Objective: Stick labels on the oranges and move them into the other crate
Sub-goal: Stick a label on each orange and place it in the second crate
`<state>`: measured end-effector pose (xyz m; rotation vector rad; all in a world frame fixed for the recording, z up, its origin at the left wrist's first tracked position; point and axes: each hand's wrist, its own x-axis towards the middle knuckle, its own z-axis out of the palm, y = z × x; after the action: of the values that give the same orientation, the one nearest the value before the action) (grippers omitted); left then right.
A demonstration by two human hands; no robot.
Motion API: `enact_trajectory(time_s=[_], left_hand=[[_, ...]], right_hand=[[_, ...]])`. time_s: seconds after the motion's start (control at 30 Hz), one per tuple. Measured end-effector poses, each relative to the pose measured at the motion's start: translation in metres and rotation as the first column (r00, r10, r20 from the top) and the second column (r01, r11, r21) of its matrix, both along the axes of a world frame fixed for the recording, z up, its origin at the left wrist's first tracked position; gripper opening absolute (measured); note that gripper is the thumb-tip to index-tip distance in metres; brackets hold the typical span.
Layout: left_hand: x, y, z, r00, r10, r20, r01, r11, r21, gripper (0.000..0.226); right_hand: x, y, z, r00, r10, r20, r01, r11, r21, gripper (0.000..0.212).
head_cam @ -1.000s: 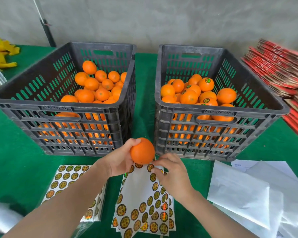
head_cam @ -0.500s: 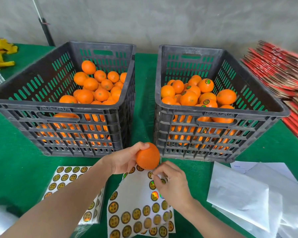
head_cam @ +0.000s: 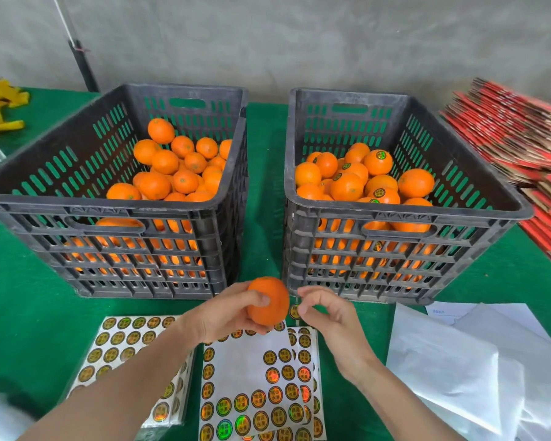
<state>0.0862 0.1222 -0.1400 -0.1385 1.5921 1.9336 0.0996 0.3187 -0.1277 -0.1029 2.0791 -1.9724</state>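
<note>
With the left hand (head_cam: 223,316) curled round the orange (head_cam: 269,302) above the label sheet (head_cam: 242,354), and the right hand (head_cam: 328,316) pinching a label (head_cam: 294,310) just beside it, the label wants pressing flat onto bare peel, edges smoothed down firmly.

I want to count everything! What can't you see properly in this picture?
Head view only:
The bottoms of the left crate and right crate: hidden by walls and the top oranges.
The underside of the held orange: covered by the left hand.
The label pinched by the right hand: mostly behind the orange.
The red stack: blurred, cut by the right edge.
</note>
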Motion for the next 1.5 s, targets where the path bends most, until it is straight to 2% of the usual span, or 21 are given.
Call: enact_trajectory(time_s=[0.07, 0.17, 0.27, 0.37, 0.5, 0.6, 0.63, 0.7, 0.77, 0.8, 0.87, 0.93, 1.03, 1.1, 1.13, 1.17, 1.23, 1.33, 1.43, 1.5], left_hand=[[0.000, 0.003, 0.002, 0.995, 0.063, 0.082, -0.075, 0.986, 0.150, 0.089], [0.000, 0.005, 0.008, 0.989, 0.095, 0.116, -0.120, 0.966, 0.230, 0.100], [0.002, 0.006, 0.013, 0.991, 0.097, 0.094, -0.115, 0.971, 0.210, 0.097], [0.005, 0.007, 0.016, 0.994, 0.079, 0.079, -0.094, 0.976, 0.198, 0.090], [0.007, 0.007, 0.020, 0.993, 0.082, 0.089, -0.099, 0.974, 0.204, 0.095], [0.008, 0.006, 0.024, 0.994, 0.081, 0.069, -0.091, 0.982, 0.168, 0.079], [0.009, 0.006, 0.025, 0.994, 0.084, 0.063, -0.093, 0.983, 0.161, 0.074], [0.012, 0.006, 0.030, 0.996, 0.082, 0.038, -0.087, 0.985, 0.146, 0.070], [0.015, 0.008, 0.039, 0.998, 0.063, -0.012, -0.061, 0.990, 0.126, 0.070], [0.015, 0.010, 0.045, 0.998, 0.049, -0.048, -0.043, 0.993, 0.110, 0.070], [0.013, 0.016, 0.063, 0.990, 0.013, -0.137, -0.004, 0.997, 0.071, 0.073], [0.008, 0.024, 0.084, 0.969, -0.004, -0.245, 0.010, 1.000, 0.021, 0.070], [-0.007, 0.039, 0.118, 0.881, 0.032, -0.472, -0.088, 0.991, -0.097, 0.055], [-0.027, 0.051, 0.135, 0.767, 0.125, -0.629, -0.238, 0.966, -0.099, 0.040], [-0.040, 0.056, 0.142, 0.687, 0.148, -0.712, -0.327, 0.937, -0.121, 0.031], [-0.057, 0.060, 0.145, 0.617, 0.130, -0.776, -0.403, 0.899, -0.171, 0.025], [-0.087, 0.068, 0.148, 0.558, -0.013, -0.830, -0.493, 0.799, -0.344, 0.032], [-0.113, 0.073, 0.133, 0.580, -0.239, -0.779, -0.480, 0.672, -0.564, 0.042], [-0.117, 0.071, 0.119, 0.578, -0.262, -0.773, -0.516, 0.617, -0.595, 0.037], [-0.117, 0.069, 0.119, 0.568, -0.247, -0.785, -0.531, 0.619, -0.579, 0.032]], right_hand=[[-0.004, -0.006, 0.008, 0.998, 0.055, -0.003, -0.055, 0.998, -0.010, 0.021], [-0.008, -0.014, 0.017, 0.996, 0.087, -0.032, -0.086, 0.996, 0.024, 0.012], [-0.010, -0.021, 0.022, 0.995, 0.075, -0.069, -0.070, 0.995, 0.067, 0.016], [-0.010, -0.025, 0.024, 0.988, 0.080, -0.129, -0.056, 0.982, 0.180, 0.019], [-0.008, -0.025, 0.028, 0.962, 0.136, -0.237, -0.059, 0.950, 0.305, 0.018], [-0.003, -0.025, 0.031, 0.942, 0.133, -0.309, -0.018, 0.938, 0.346, 0.019], [-0.001, -0.024, 0.032, 0.941, 0.118, -0.318, -0.001, 0.939, 0.343, 0.022], [0.001, -0.021, 0.035, 0.956, 0.085, -0.280, 0.003, 0.954, 0.301, 0.044], [0.002, -0.015, 0.039, 0.962, 0.098, -0.255, -0.032, 0.968, 0.251, 0.060], [0.004, -0.012, 0.042, 0.948, 0.140, -0.285, -0.064, 0.963, 0.262, 0.060], [0.006, -0.009, 0.053, 0.893, 0.249, -0.374, -0.116, 0.932, 0.344, 0.057], [0.005, -0.009, 0.069, 0.837, 0.287, -0.466, -0.092, 0.913, 0.397, 0.064], [-0.010, -0.003, 0.096, 0.720, 0.127, -0.682, 0.099, 0.954, 0.283, 0.069], [-0.034, 0.004, 0.113, 0.599, 0.013, -0.801, 0.257, 0.944, 0.208, 0.066], [-0.050, 0.008, 0.122, 0.570, -0.029, -0.821, 0.331, 0.923, 0.197, 0.066], [-0.071, 0.012, 0.131, 0.578, -0.054, -0.814, 0.384, 0.898, 0.213, 0.066], [-0.119, 0.020, 0.143, 0.687, -0.008, -0.727, 0.408, 0.832, 0.376, 0.067], [-0.182, 0.026, 0.137, 0.878, 0.178, -0.445, 0.245, 0.631, 0.736, 0.077], [-0.216, 0.026, 0.115, 0.937, 0.296, -0.183, 0.051, 0.404, 0.913, 0.078], [-0.225, 0.022, 0.107, 0.938, 0.334, -0.096, -0.010, 0.303, 0.953, 0.075]])
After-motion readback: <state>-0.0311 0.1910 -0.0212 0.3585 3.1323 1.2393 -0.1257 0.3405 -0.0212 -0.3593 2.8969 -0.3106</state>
